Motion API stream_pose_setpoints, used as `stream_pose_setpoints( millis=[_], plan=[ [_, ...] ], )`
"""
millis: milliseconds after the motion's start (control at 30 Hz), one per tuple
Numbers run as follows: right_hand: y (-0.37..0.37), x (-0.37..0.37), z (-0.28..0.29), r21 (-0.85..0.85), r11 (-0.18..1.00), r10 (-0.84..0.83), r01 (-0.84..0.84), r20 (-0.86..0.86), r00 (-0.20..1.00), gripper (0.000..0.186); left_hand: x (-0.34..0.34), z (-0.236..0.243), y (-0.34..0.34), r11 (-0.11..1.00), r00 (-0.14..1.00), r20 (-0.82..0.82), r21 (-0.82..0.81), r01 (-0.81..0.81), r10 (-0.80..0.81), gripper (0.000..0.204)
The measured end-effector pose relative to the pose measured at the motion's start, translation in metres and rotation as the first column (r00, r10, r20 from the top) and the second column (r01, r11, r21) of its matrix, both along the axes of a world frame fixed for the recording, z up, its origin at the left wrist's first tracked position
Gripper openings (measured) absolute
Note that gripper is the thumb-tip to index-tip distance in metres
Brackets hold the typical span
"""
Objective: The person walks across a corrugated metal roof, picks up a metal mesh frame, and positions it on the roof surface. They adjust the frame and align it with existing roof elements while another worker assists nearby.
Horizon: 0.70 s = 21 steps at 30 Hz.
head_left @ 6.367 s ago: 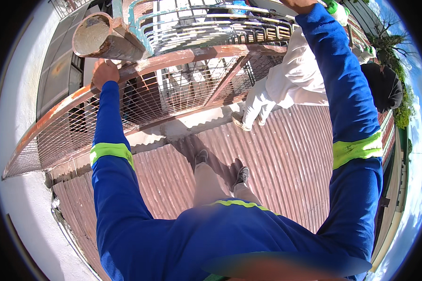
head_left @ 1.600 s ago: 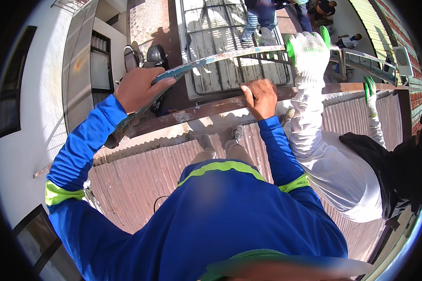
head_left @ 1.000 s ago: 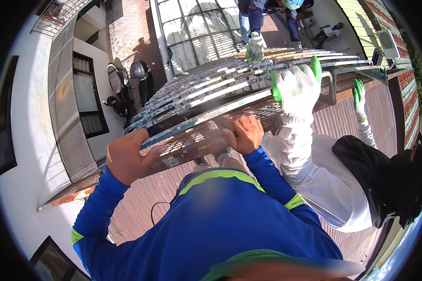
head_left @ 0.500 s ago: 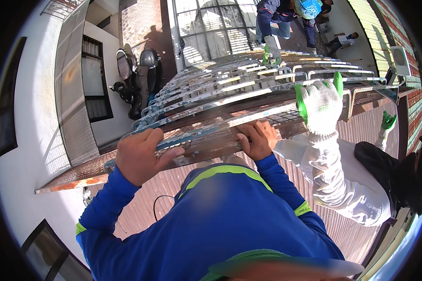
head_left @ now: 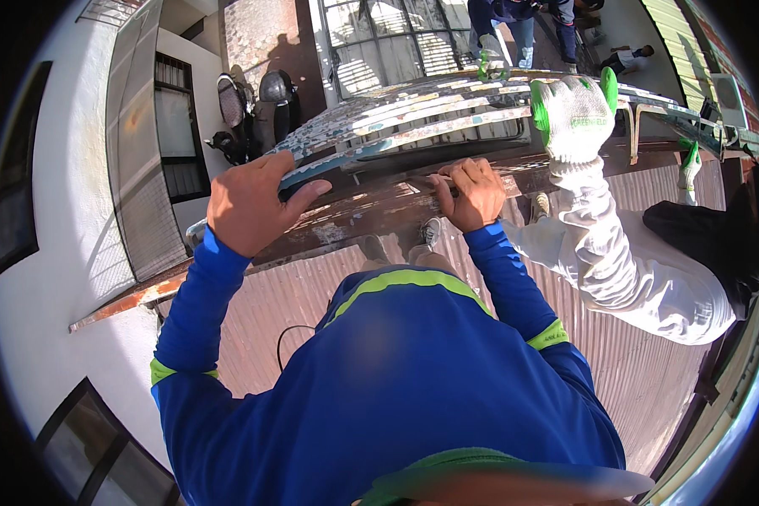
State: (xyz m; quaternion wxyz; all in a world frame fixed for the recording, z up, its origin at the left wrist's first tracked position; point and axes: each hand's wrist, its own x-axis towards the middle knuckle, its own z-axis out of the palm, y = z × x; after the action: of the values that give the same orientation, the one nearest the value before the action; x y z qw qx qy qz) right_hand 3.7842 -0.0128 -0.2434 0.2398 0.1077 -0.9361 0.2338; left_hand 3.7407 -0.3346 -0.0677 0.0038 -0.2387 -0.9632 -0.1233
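A metal grille of bent bars with peeling white and blue paint (head_left: 396, 126) lies across the view, seen almost edge-on. At its near left end my left hand (head_left: 253, 202) is closed round the nearest bar, thumb below. My right hand (head_left: 472, 194) has its fingers curled at the rusty brown beam (head_left: 354, 207) under the grille; what lies inside them is hidden. To its right, a co-worker's white and green glove (head_left: 575, 114) grips the grille. At the far side another person's gloved hand (head_left: 491, 63) is on it too.
Below the beam is a ribbed brown metal roof (head_left: 312, 287), with shoes (head_left: 430, 232) near the beam. A co-worker in white (head_left: 649, 270) leans in at right. A white wall (head_left: 59, 202) stands left; motorcycles (head_left: 266, 110) are parked below. A person (head_left: 628, 59) sits farther off.
The grille has moved away and its bars look closer together, showing more of the roof and shoes. Both my hands and the co-worker's glove have shifted forward.
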Motion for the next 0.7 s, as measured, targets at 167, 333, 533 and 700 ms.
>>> stream_pose_setpoints(
  millis=[167, 333, 533, 700],
  plan=[
    [-0.002, 0.002, 0.018, 0.021, 0.998, -0.055, 0.055, 0.019, 0.998, 0.022, 0.001, 0.013, 0.01, 0.999, 1.0, -0.017, 0.043, -0.021, 0.021, 0.042],
    [0.003, 0.005, 0.04, 0.051, 0.998, -0.039, 0.037, 0.043, 0.998, 0.029, 0.011, 0.027, 0.0, 0.986, 0.997, -0.048, 0.16, -0.047, 0.055, 0.04],
    [0.018, -0.011, 0.054, -0.009, 0.999, -0.032, 0.032, 0.079, 0.996, 0.024, 0.015, 0.031, -0.039, 0.972, 0.986, -0.034, 0.176, -0.157, 0.165, 0.055],
    [0.015, -0.017, 0.058, -0.014, 1.0, 0.019, -0.016, 0.186, 0.982, 0.021, 0.006, 0.026, -0.048, 0.987, 0.991, 0.039, 0.096, -0.128, 0.125, 0.054]
  ],
)
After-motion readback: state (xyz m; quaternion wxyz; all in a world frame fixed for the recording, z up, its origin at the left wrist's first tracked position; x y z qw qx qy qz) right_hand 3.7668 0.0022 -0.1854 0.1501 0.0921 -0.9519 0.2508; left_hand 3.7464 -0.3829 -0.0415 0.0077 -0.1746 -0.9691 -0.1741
